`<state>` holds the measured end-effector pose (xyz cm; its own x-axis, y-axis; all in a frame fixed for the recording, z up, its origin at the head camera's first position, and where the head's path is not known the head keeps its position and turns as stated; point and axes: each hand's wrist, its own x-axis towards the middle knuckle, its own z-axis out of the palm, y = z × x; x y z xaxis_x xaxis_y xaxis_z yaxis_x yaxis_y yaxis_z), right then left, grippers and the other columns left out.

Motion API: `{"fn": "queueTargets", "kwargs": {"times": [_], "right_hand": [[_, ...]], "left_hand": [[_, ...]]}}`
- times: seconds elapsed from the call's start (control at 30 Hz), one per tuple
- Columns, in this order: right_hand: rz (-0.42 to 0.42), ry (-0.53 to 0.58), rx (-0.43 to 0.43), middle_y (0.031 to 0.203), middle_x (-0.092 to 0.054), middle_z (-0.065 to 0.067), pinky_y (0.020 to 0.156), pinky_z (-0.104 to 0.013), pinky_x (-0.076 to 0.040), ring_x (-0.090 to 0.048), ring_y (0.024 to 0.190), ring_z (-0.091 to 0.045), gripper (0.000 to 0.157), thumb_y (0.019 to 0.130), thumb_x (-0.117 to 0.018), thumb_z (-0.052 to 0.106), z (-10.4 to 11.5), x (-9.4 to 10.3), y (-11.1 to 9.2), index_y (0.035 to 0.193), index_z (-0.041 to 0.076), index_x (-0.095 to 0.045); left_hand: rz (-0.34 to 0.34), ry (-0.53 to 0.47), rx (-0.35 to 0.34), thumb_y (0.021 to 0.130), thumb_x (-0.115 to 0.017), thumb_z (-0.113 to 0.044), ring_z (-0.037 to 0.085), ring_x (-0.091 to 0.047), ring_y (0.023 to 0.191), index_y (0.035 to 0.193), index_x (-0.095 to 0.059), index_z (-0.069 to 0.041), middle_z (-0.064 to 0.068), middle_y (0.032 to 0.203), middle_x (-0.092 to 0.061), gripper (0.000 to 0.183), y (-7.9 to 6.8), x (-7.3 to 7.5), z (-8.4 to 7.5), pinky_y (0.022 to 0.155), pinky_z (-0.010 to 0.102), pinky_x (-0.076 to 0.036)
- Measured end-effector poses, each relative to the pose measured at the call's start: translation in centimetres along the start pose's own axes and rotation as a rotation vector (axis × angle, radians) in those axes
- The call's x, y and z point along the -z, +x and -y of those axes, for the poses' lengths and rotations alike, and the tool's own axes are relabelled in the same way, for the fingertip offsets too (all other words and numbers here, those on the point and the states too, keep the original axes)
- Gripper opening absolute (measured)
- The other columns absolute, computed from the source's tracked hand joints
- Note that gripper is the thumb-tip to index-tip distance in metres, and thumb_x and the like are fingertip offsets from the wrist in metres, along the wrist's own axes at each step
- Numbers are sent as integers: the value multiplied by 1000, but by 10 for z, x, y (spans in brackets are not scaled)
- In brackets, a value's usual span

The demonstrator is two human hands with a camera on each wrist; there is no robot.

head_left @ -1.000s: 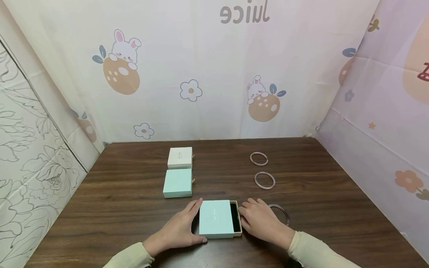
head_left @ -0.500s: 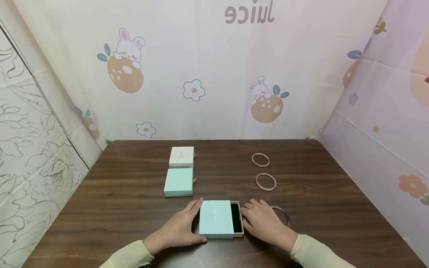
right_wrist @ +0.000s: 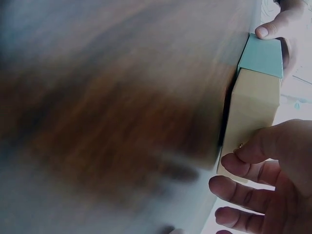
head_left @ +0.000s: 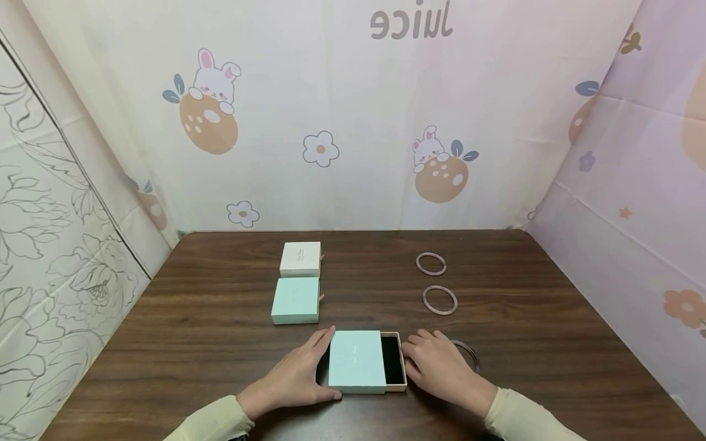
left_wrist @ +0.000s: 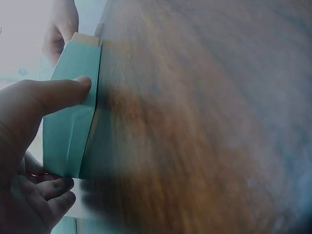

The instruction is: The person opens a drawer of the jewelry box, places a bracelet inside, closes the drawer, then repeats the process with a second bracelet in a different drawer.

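Note:
A mint-green box sleeve (head_left: 355,361) lies flat near the front of the table. My left hand (head_left: 292,376) grips it from the left, thumb on the front side and fingers at the far side. Out of its right end sticks a cream drawer (right_wrist: 253,105), and a strip of its black lining (head_left: 392,361) shows. At the drawer's outer end, my right hand (head_left: 441,367) pinches a small pull between thumb (right_wrist: 258,146) and index finger; the pull is mostly hidden. Partly behind this hand lies a ring-shaped bangle (head_left: 474,358).
Two more pale bangles lie farther back, a middle bangle (head_left: 441,313) and a far bangle (head_left: 432,274). Left of centre sit a closed mint box (head_left: 295,299) and a white box (head_left: 300,258), each with a small ribbon tab. Printed curtains (head_left: 353,92) border the table (head_left: 193,343).
The right hand has moved slightly right, and the drawer sticks farther out of the sleeve, showing more black lining. The left hand keeps its grip on the sleeve.

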<state>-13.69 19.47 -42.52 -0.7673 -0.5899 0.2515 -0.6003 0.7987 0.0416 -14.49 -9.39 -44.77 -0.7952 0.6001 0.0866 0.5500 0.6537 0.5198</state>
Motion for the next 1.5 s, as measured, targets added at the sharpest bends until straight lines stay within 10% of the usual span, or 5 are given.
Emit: {"fn": "queueTargets", "kwargs": {"times": [1.5], "right_hand": [[-34,-47,-10,73,-56,6,57,-31,-33,-49,70,-16,3,77,-67,15,-9,2,-12,79,16,-66]], "left_hand": [[-5,-5,2,73,-79,-47,29,-54,114,149,-23,1,11,144,-37,107,-1,-1,-1,89,42,-47]]}}
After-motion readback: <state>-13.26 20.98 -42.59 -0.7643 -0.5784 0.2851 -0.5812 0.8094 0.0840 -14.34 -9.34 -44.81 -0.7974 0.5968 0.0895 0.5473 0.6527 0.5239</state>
